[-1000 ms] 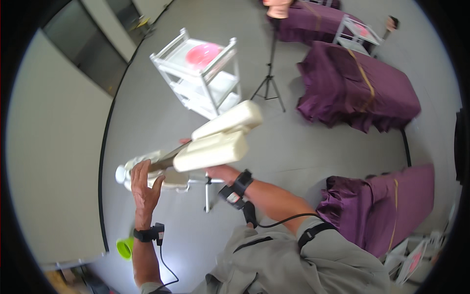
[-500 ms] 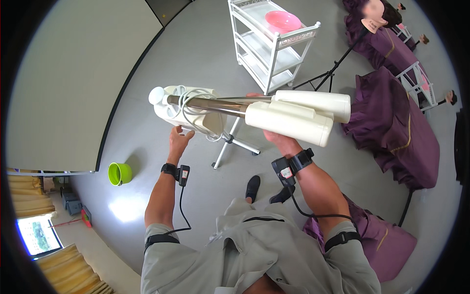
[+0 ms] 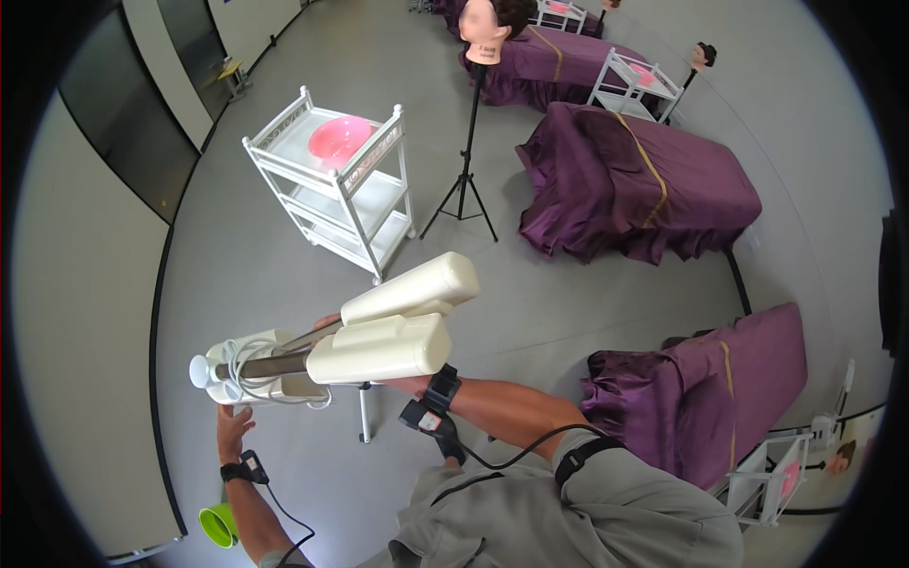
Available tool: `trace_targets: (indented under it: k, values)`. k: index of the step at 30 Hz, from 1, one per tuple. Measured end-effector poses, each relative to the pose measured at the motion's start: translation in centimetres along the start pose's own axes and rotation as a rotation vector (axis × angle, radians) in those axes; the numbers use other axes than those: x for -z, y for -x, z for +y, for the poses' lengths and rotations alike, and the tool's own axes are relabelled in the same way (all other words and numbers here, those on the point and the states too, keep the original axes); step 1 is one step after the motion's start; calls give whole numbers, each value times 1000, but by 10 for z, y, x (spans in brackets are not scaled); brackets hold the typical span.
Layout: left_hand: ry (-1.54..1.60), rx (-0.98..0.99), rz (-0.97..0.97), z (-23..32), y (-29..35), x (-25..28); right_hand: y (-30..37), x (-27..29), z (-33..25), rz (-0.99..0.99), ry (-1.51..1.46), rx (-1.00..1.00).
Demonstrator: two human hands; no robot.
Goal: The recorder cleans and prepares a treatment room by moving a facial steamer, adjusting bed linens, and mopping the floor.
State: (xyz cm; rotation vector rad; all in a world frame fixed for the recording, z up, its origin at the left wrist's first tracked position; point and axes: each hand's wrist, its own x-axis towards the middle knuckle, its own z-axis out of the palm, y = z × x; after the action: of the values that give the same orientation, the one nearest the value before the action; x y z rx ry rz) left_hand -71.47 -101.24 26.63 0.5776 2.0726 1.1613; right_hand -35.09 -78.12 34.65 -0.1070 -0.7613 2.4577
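Note:
A cream salon appliance (image 3: 379,348) on a wheeled white stand is in front of me. It has two long rounded housings on metallic rods, a pale round knob (image 3: 199,371) and a coiled white cord (image 3: 248,364) over its body. My right hand (image 3: 405,384) reaches under the rounded housings and holds the appliance from below. Its fingertips show on the far side, and the rest is hidden. At the near edge of the body is my left hand (image 3: 232,431), fingers against the casing and thumb sticking out. Part of its grip is hidden. One stand leg (image 3: 365,417) shows underneath.
A white three-tier trolley (image 3: 374,222) with a pink bowl (image 3: 339,139) stands ahead. Beside it a mannequin head (image 3: 485,33) tops a black tripod (image 3: 461,185). Purple-draped beds (image 3: 634,180) line the right side. A green bucket (image 3: 218,525) is at lower left, near the wall.
My view has turned to the right. The appliance, with both hands still at it, now appears lower and further left. The trolley, tripod and beds have shifted left in view.

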Motion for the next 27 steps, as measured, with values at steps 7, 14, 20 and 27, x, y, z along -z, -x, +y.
trace_targets:
  k: [7, 14, 20, 27]
  values:
    - [-18, 56, -249, 9, -16, 33, 7, -15, -3, 87, 18, -3]
    - [-45, 16, -396, 10, -58, 39, 13, -2, 31, 109, 227, 216]
    - [-180, -106, -583, 29, -86, 38, 16, 15, 67, 177, 501, 459]
    - [-290, -127, -815, 34, -142, 42, 16, 25, 88, 334, 719, 543]
